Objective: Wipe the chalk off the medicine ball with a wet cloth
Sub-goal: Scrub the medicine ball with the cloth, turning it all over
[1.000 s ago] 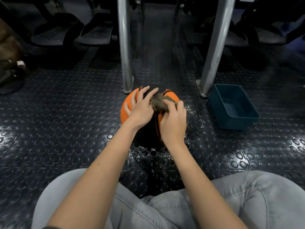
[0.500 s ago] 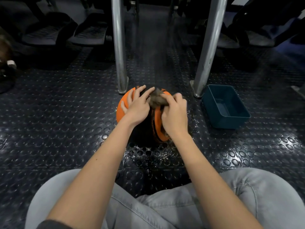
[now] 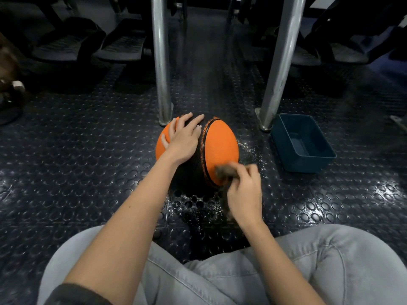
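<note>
The studded rubber floor [image 3: 88, 172] carries the orange-and-black medicine ball [image 3: 220, 146], which sits before the person's knees and just in front of two metal legs [image 3: 161, 62]. A teal plastic tub [image 3: 304, 166] stands near its right. The left hand [image 3: 182, 139] stays spread flat on the ball's top, fingers straight. The right hand [image 3: 244, 194] — at the crown half a second ago — has dropped to the right orange panel's lower edge, fingers curled around the blurred brown cloth [image 3: 223, 172] touching it.

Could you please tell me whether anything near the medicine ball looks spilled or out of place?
White specks are scattered on the floor at the near and right sides of the medicine ball, probably chalk or water drips. Nothing else stands out.
</note>
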Demonstrator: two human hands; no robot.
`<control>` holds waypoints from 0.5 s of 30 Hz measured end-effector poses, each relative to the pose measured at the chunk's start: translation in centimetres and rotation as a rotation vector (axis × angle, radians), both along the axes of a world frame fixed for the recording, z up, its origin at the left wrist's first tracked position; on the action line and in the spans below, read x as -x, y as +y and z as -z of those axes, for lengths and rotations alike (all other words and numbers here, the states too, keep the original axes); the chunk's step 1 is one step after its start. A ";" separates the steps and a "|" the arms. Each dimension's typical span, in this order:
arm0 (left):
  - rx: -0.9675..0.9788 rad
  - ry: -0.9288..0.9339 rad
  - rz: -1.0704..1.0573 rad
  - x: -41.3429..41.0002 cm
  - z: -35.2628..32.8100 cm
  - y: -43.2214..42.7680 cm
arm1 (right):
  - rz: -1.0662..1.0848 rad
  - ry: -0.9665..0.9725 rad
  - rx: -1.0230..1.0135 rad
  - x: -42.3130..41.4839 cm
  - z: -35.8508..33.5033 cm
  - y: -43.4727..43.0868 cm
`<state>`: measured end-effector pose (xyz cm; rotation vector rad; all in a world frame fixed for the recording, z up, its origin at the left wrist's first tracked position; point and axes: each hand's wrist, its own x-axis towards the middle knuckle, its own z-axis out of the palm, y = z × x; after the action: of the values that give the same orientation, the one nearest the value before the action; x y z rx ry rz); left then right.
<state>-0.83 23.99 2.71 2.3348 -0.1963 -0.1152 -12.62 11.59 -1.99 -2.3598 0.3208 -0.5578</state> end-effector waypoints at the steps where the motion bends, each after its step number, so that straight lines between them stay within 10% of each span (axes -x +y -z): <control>1: -0.004 -0.002 0.006 0.0 0.0 -0.1 | 0.015 -0.100 -0.044 -1.1 -0.6 0.5; 5: -0.003 -0.014 0.012 -0.1 0.0 -0.2 | 0.051 -0.202 -0.183 -3.1 1.9 2.2; 10: 0.013 -0.019 -0.004 -0.4 0.3 0.7 | 0.355 0.185 -0.698 -3.6 6.8 1.6; 15: 0.038 -0.019 -0.020 -0.7 0.5 1.1 | 0.537 -0.044 -0.963 -4.3 3.4 -0.8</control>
<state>-0.15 25.09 2.21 2.3005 -0.1826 -0.0786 -8.33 10.84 -5.43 -1.3172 0.9696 -0.5263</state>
